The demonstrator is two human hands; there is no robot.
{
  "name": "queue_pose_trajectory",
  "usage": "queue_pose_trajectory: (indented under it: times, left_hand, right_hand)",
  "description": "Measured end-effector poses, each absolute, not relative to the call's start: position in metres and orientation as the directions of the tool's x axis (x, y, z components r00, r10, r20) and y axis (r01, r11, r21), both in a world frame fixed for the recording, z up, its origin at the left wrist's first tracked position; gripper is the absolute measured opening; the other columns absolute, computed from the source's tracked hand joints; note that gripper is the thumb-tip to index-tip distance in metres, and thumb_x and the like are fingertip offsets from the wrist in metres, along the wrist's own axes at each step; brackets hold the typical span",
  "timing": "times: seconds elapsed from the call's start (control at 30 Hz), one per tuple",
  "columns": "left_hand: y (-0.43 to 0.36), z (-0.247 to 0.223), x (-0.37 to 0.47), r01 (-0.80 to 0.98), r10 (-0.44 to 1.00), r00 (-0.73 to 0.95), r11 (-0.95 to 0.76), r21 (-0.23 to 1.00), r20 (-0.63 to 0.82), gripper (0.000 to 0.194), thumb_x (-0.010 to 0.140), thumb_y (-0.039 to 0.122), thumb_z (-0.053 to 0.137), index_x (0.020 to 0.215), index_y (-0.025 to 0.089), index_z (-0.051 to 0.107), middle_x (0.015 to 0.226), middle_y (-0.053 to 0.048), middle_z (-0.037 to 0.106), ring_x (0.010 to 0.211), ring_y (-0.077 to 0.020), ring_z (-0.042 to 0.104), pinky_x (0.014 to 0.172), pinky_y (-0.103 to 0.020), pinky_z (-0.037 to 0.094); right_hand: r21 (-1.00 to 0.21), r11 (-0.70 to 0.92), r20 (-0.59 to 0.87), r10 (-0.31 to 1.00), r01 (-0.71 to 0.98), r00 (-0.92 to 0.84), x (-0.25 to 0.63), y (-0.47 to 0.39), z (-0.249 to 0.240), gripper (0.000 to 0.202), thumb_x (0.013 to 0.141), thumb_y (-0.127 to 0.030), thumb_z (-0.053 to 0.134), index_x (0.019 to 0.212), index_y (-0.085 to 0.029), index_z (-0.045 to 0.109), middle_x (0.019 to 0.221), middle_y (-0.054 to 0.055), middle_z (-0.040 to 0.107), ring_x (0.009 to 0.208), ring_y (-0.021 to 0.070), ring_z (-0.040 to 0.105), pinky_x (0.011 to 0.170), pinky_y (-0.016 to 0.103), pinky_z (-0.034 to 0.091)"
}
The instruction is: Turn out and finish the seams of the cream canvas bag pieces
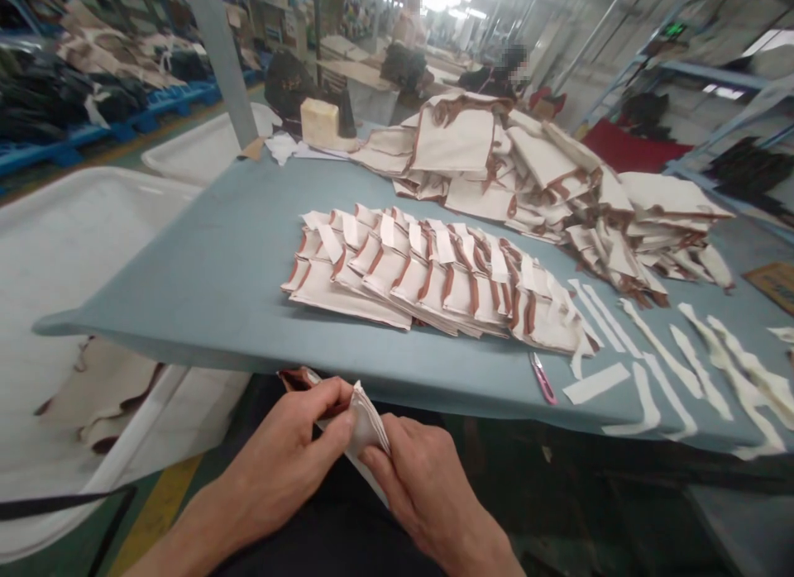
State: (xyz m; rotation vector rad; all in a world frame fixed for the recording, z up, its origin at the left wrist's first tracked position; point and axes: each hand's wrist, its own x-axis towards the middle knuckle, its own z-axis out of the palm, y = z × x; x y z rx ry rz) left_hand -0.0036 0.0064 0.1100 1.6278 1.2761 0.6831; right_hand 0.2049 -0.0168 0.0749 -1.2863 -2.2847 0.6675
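Just off the table's front edge, both my hands grip a folded cream fabric piece (367, 424) with brown trim at its far left end. My left hand (298, 432) pinches its upper edge between thumb and fingers. Around its right side closes my right hand (422, 469), thumb on the near face; the fingers behind are hidden. Beyond them on the table lies an overlapping row of similar cream fabric pieces (397, 271) with brown edging and white strips on top. Pink-handled thread snips (544, 380) rest right of that row.
The blue-green covered table (204, 288) spans the view. A large heap of cream pieces (459, 139) sits at the back, and loose white strips (676, 354) lie at right. White bins (74, 205) stand left. People are in the background.
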Motion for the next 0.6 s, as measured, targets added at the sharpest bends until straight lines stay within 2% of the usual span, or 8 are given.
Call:
queue_pose_trajectory:
  times: [0.07, 0.17, 0.33, 0.43, 0.6]
  left_hand:
    - [0.000, 0.101, -0.004, 0.419, 0.921, 0.348, 0.012, 0.908, -0.173, 0.027, 0.097, 0.032, 0.048, 0.085, 0.022, 0.070, 0.082, -0.001, 0.076, 0.077, -0.0206, 0.070, 0.072, -0.029, 0.052]
    - [-0.010, 0.097, -0.009, 0.409, 0.897, 0.380, 0.057, 0.911, -0.226, 0.026, 0.096, 0.031, 0.048, 0.087, 0.022, 0.070, 0.084, -0.001, 0.077, 0.075, -0.0205, 0.069, 0.066, -0.027, 0.051]
    - [-0.021, 0.107, -0.018, 0.439, 0.888, 0.397, 0.039, 0.898, -0.233, 0.025, 0.100, 0.030, 0.050, 0.087, 0.022, 0.070, 0.080, 0.000, 0.075, 0.072, -0.0181, 0.067, 0.064, -0.026, 0.048]
    - [-0.025, 0.112, -0.019, 0.463, 0.876, 0.418, 0.024, 0.886, -0.241, 0.023, 0.099, 0.026, 0.050, 0.086, 0.022, 0.069, 0.076, 0.002, 0.073, 0.070, -0.0165, 0.065, 0.064, -0.026, 0.045]
    - [-0.027, 0.116, -0.018, 0.492, 0.878, 0.407, 0.023, 0.870, -0.253, 0.027, 0.102, 0.030, 0.047, 0.083, 0.022, 0.065, 0.079, 0.001, 0.074, 0.074, -0.0174, 0.067, 0.067, -0.027, 0.046]
  right_hand:
    - [-0.783, 0.235, -0.008, 0.922, 0.575, -0.387, 0.203, -0.023, 0.072, 0.008, 0.101, -0.028, 0.066, 0.101, -0.020, 0.069, 0.089, 0.004, 0.076, 0.074, 0.0202, 0.069, 0.067, 0.030, 0.042]
    - [-0.941, -0.049, -0.154, 0.942, 0.334, -0.297, 0.201, -0.026, 0.074, 0.022, 0.094, -0.042, 0.072, 0.098, -0.021, 0.066, 0.085, 0.000, 0.070, 0.072, 0.0168, 0.061, 0.067, 0.028, 0.044]
    - [-0.966, -0.231, -0.259, 0.878, 0.117, -0.403, 0.195, -0.017, 0.088, 0.038, 0.089, -0.055, 0.078, 0.088, -0.021, 0.061, 0.077, -0.004, 0.059, 0.069, 0.0134, 0.049, 0.066, 0.027, 0.039]
    - [-0.949, -0.299, -0.311, 0.834, 0.099, -0.457, 0.191, -0.012, 0.096, 0.050, 0.086, -0.065, 0.082, 0.083, -0.021, 0.059, 0.075, -0.004, 0.056, 0.068, 0.0124, 0.045, 0.063, 0.026, 0.036]
    - [-0.935, -0.346, -0.340, 0.811, 0.077, -0.476, 0.190, -0.011, 0.097, 0.054, 0.085, -0.067, 0.086, 0.082, -0.021, 0.057, 0.071, -0.006, 0.053, 0.064, 0.0104, 0.041, 0.059, 0.024, 0.033]
